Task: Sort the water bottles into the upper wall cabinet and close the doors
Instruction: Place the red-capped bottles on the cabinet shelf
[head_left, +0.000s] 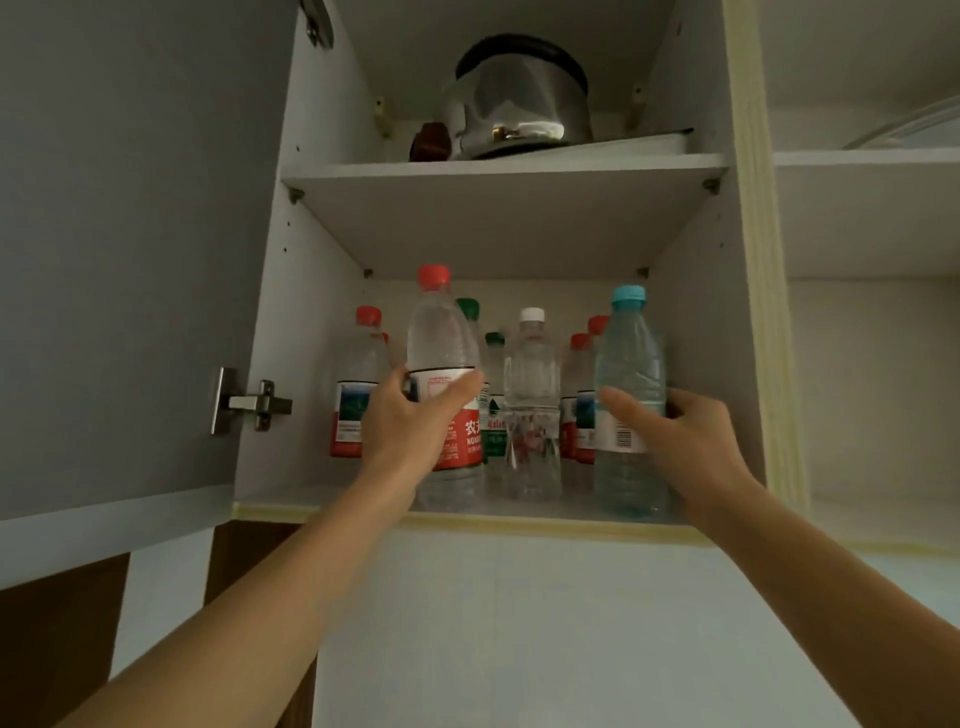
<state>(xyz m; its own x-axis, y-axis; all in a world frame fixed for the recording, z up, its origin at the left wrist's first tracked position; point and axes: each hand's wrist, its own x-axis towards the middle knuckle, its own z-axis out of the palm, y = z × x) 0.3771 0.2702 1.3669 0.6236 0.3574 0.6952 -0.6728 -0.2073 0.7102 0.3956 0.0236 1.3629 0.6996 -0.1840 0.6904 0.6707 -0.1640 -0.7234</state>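
Both of my arms reach up into the open wall cabinet. My left hand (410, 415) grips a red-capped bottle with a red label (441, 343) at the front of the lower shelf (519, 517). My right hand (685, 441) holds a blue-capped clear bottle (629, 364) at the front right of the same shelf. Between them stands a white-capped bottle (532, 374). Behind are several more bottles with red and green caps, among them a red-capped one (358, 379) at the left. All stand upright.
The grey cabinet door (130, 260) is swung open on the left, with its hinge (249, 402) showing. A steel kettle (519, 98) and a small dark object (431, 141) sit on the upper shelf. An open white compartment (867, 312) lies to the right.
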